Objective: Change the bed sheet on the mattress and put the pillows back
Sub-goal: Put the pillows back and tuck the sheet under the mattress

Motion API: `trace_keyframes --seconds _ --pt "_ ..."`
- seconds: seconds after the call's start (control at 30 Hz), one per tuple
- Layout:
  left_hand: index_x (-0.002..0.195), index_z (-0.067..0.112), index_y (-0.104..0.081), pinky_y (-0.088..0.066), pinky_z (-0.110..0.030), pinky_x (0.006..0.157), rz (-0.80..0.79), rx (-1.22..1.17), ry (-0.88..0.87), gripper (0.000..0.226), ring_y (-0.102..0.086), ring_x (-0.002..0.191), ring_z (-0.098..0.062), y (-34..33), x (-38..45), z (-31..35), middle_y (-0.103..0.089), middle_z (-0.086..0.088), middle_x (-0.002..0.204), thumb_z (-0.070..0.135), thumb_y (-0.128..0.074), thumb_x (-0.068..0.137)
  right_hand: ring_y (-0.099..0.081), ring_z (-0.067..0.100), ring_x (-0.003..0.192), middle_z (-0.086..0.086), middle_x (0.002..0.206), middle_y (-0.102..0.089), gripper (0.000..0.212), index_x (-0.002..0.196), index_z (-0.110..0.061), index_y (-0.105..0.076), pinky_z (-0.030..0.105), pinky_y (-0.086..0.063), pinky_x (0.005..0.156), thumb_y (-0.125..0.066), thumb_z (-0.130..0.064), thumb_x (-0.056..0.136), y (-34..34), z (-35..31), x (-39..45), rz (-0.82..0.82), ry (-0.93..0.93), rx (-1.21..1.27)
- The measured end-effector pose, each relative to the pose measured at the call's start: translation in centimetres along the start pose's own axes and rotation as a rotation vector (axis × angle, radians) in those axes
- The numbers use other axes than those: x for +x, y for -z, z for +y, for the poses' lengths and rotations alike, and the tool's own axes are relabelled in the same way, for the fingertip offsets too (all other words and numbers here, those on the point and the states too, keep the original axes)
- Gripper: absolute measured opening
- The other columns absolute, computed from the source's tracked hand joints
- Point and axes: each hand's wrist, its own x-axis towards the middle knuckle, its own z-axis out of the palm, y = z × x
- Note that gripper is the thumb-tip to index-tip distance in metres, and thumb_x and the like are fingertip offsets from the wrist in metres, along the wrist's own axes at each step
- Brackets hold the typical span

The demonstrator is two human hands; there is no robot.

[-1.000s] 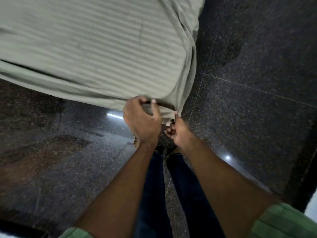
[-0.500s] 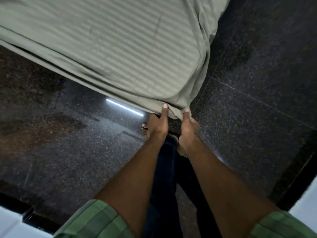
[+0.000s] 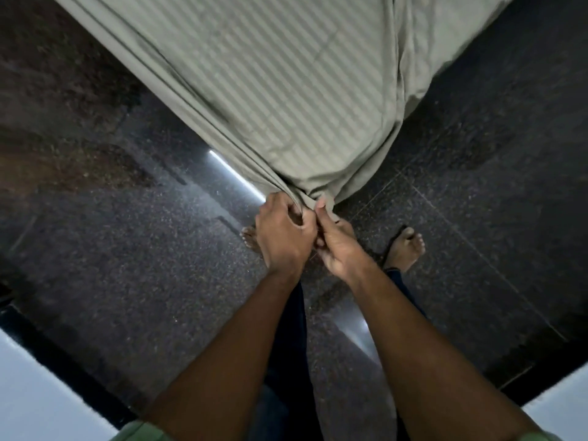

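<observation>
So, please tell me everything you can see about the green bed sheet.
The bed sheet is pale grey-green, woven-looking cloth with faint stripes. It covers the mattress corner and hangs over dark floor. Its corner is gathered into folds, pulled taut toward the person. The left hand and right hand both pinch that bunched corner.

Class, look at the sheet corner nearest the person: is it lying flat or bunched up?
Bunched. The green striped sheet gathers into folds converging where the left hand and right hand pinch it.
</observation>
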Motion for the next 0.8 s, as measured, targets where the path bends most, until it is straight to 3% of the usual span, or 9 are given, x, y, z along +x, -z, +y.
trace_keyframes --seconds 0.07,0.13,0.23,0.33,0.43,0.53,0.67,0.73,0.8 --pt "0.082 0.022 -0.052 -0.051 -0.036 0.07 -0.051 -0.177 0.058 0.014 -0.058 0.072 -0.013 -0.6 -1.0 2.3 -0.057 0.012 0.076 0.016 -0.064 0.084 -0.051 0.004 0.045 0.001 0.064 -0.066 0.02 0.092 -0.006 -0.074 0.018 -0.043 0.043 -0.069 -0.025 0.097 2.1 -1.8 -0.9 -0.078 0.004 -0.06" --pt "0.088 0.022 -0.056 -0.055 -0.037 0.077 -0.059 -0.364 0.139 0.017 -0.062 0.076 -0.009 -1.6 -1.8 4.0 -0.061 0.014 0.079 0.005 -0.059 0.086 -0.069 0.011 0.065 0.007 0.082 -0.076 0.013 0.1 -0.004 -0.074 0.02 -0.052 0.055 -0.07 -0.016 0.097 3.8 -3.7 -1.1 -0.09 0.075 -0.182" --pt "0.104 0.02 -0.063 -0.058 -0.038 0.088 -0.048 -0.731 0.374 0.031 -0.069 0.094 -0.014 -3.3 -1.8 6.1 -0.072 0.001 0.1 -0.006 -0.059 0.088 -0.073 0.029 0.105 0.013 0.108 -0.077 0.027 0.116 -0.006 -0.074 0.039 -0.059 0.092 -0.068 -0.026 0.099 4.6 -5.7 -0.3 -0.049 0.181 -0.331" --pt "0.109 0.015 -0.067 -0.059 -0.032 0.086 -0.02 -0.958 0.531 0.031 -0.071 0.096 -0.012 -4.3 -2.8 7.8 -0.074 -0.002 0.105 -0.009 -0.063 0.09 -0.073 0.032 0.103 0.015 0.106 -0.077 0.037 0.115 -0.006 -0.072 0.046 -0.06 0.093 -0.061 -0.039 0.103 4.1 -6.9 0.6 0.041 0.131 -0.28" --pt "0.103 0.021 -0.067 -0.061 -0.039 0.084 0.163 -0.632 0.416 0.016 -0.07 0.088 -0.008 -4.8 -4.5 8.0 -0.072 0.01 0.095 0.009 -0.069 0.092 -0.075 0.032 0.094 0.014 0.097 -0.078 0.029 0.104 -0.007 -0.074 0.051 -0.061 0.089 -0.069 -0.035 0.098 3.9 -5.8 1.7 0.105 0.166 -0.25" --pt "0.108 0.028 -0.064 -0.052 -0.039 0.094 0.283 -0.162 0.26 0.027 -0.059 0.106 -0.01 -4.9 -4.6 6.3 -0.06 0.011 0.113 0.021 -0.074 0.084 -0.076 0.027 0.093 0.009 0.098 -0.078 0.027 0.11 -0.01 -0.072 0.05 -0.062 0.085 -0.074 -0.032 0.093 3.7 -4.5 2.2 0.207 0.349 -0.355" --pt "0.135 0.028 -0.058 -0.035 -0.045 0.115 0.067 0.135 0.146 0.046 -0.041 0.139 -0.02 -4.5 -3.7 4.1 -0.049 -0.002 0.149 0.031 -0.067 0.089 -0.068 0.018 0.095 -0.004 0.094 -0.068 0.035 0.116 -0.011 -0.061 0.034 -0.058 0.084 -0.074 -0.035 0.094 3.1 -4.9 2.1 0.373 0.536 -0.576" --pt "0.143 0.024 -0.051 -0.034 -0.046 0.113 -0.03 0.354 0.037 0.055 -0.039 0.138 -0.023 -4.0 -3.4 3.6 -0.048 -0.004 0.15 0.033 -0.062 0.091 -0.066 0.027 0.106 0.005 0.106 -0.07 0.039 0.126 -0.019 -0.053 0.039 -0.055 0.087 -0.072 -0.034 0.095 3.1 -5.2 1.9 0.4 0.603 -0.811" --pt "0.146 0.019 -0.047 -0.034 -0.045 0.109 -0.13 0.537 -0.082 0.061 -0.039 0.135 -0.024 -3.6 -3.2 3.5 -0.052 -0.003 0.145 0.036 -0.06 0.089 -0.066 0.035 0.105 0.014 0.115 -0.071 0.046 0.139 -0.028 -0.045 0.045 -0.053 0.084 -0.066 -0.024 0.099 3.3 -5.4 1.6 0.378 0.769 -1.167"
